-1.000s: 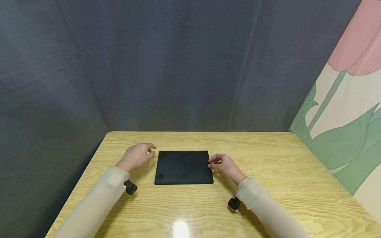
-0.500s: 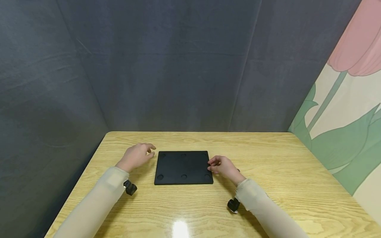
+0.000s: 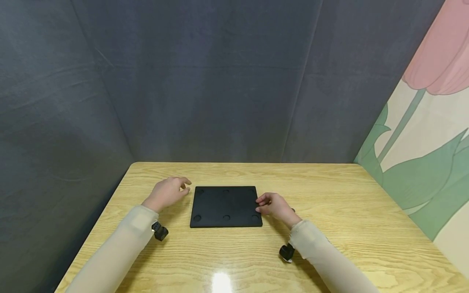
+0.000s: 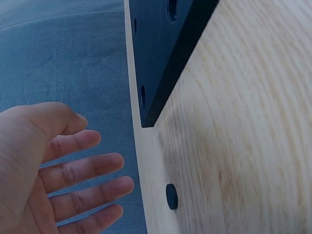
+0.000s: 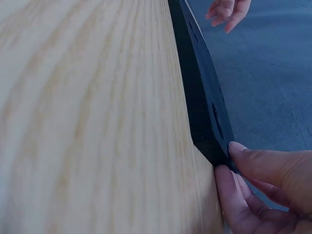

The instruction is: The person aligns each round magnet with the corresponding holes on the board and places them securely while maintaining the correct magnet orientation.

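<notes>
A flat black board (image 3: 226, 205) with several round recesses lies on the wooden table. My right hand (image 3: 275, 206) is at its right edge. In the right wrist view the thumb rests at the top of the board's corner (image 5: 207, 117) and the index finger is against its side, pinching it. My left hand (image 3: 167, 193) hovers left of the board, apart from it, fingers loosely bent and holding nothing. The left wrist view has a small black disc (image 4: 171, 197) on the table near the board; in the head view it is hidden, apparently by the left hand.
The wooden table (image 3: 329, 191) runs back to a dark grey curtain (image 3: 220, 81). At the right hangs a cloth with a flower pattern (image 3: 432, 162). Both wrists carry small black cameras. A small dark bit shows past the right wrist, too little to identify.
My right hand has slid slightly toward me along the board's right edge. The left hand and the board have hardly moved.
</notes>
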Available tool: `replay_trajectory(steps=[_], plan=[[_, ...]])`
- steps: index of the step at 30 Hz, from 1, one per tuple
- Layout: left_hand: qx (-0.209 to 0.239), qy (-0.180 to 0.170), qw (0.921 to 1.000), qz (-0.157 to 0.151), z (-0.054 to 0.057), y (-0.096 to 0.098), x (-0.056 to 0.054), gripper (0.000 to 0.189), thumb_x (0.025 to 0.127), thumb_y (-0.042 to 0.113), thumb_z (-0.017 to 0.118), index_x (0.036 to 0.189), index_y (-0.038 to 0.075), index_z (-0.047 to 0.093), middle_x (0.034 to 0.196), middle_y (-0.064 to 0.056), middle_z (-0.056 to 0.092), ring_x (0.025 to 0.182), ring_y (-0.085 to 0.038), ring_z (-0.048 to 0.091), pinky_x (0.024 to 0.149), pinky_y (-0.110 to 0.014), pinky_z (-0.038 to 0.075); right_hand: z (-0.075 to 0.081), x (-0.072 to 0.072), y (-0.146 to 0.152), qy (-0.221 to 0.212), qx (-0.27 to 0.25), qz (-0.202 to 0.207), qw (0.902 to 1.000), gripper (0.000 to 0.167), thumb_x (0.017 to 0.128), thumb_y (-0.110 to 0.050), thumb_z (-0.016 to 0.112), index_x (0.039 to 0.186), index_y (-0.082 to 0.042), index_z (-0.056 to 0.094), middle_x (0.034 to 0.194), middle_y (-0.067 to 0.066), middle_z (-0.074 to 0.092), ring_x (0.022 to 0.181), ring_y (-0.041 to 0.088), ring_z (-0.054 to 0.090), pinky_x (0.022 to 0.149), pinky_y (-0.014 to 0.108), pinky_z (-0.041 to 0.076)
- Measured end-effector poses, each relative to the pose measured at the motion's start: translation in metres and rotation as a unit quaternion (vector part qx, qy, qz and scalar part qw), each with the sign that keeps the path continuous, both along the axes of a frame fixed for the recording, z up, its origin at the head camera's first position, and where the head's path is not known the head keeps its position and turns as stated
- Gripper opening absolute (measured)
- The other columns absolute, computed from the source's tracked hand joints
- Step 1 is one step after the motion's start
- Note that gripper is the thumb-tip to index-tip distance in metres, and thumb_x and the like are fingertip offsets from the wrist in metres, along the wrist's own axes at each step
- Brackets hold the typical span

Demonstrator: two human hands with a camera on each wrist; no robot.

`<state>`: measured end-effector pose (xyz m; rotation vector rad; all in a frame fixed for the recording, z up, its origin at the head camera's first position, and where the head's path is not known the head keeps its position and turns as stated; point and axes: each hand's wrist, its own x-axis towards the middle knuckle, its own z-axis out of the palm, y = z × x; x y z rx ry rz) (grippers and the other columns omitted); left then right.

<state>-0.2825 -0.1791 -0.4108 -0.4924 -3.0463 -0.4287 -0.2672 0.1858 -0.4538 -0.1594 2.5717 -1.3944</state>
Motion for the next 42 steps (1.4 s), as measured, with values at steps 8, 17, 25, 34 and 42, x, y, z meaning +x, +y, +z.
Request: replay_trajectory(steps=[8, 17, 25, 34, 42], plan=[[-0.002, -0.002, 1.0000, 0.001, 0.002, 0.001, 0.001, 0.031, 0.095, 0.028, 0.058, 0.121, 0.013, 0.067, 0.103, -0.005, 0.071, 0.082, -0.019, 0.067, 0.067, -0.039, 0.052, 0.000, 0.000, -0.002, -0.027, -0.011, -0.015, 0.9995, 0.021, 0.083, 0.003, 0.071, 0.104, 0.002, 0.065, 0.093, 0.012, 0.059, 0.077, 0.017, 0.060, 0.070, 0.030, 0.056], [0.030, -0.010, 0.9995, -0.007, 0.006, 0.001, 0.003, 0.033, 0.096, 0.028, 0.056, 0.123, 0.012, 0.065, 0.105, -0.006, 0.070, 0.088, -0.021, 0.067, 0.074, -0.042, 0.053, 0.002, 0.000, -0.003, -0.041, -0.018, -0.021, 0.9988, 0.022, 0.083, 0.006, 0.070, 0.104, 0.003, 0.065, 0.092, 0.012, 0.058, 0.077, 0.017, 0.061, 0.072, 0.030, 0.056], [0.109, -0.020, 0.9936, -0.025, 0.025, -0.005, 0.007, 0.033, 0.098, 0.029, 0.055, 0.127, 0.015, 0.063, 0.111, -0.006, 0.069, 0.090, -0.020, 0.066, 0.072, -0.038, 0.053, 0.004, 0.001, -0.003, -0.042, -0.016, -0.025, 0.9987, 0.022, 0.082, 0.005, 0.071, 0.103, 0.001, 0.065, 0.093, 0.011, 0.059, 0.078, 0.018, 0.060, 0.071, 0.029, 0.055], [0.170, 0.001, 0.9855, -0.006, 0.048, -0.029, 0.015, 0.038, 0.099, 0.033, 0.055, 0.132, 0.016, 0.059, 0.122, -0.008, 0.065, 0.106, -0.027, 0.063, 0.087, -0.047, 0.051, 0.005, 0.000, -0.003, -0.047, -0.020, -0.017, 0.9985, 0.023, 0.083, 0.006, 0.070, 0.105, 0.004, 0.064, 0.093, 0.013, 0.057, 0.078, 0.018, 0.060, 0.072, 0.031, 0.056], [0.244, 0.036, 0.9690, 0.013, 0.053, -0.058, 0.024, 0.038, 0.098, 0.030, 0.057, 0.130, 0.010, 0.060, 0.128, -0.012, 0.056, 0.112, -0.032, 0.058, 0.094, -0.052, 0.047, 0.008, 0.000, -0.005, -0.048, -0.018, -0.020, 0.9985, 0.023, 0.082, 0.008, 0.070, 0.104, 0.004, 0.063, 0.092, 0.012, 0.057, 0.077, 0.018, 0.060, 0.071, 0.031, 0.056]])
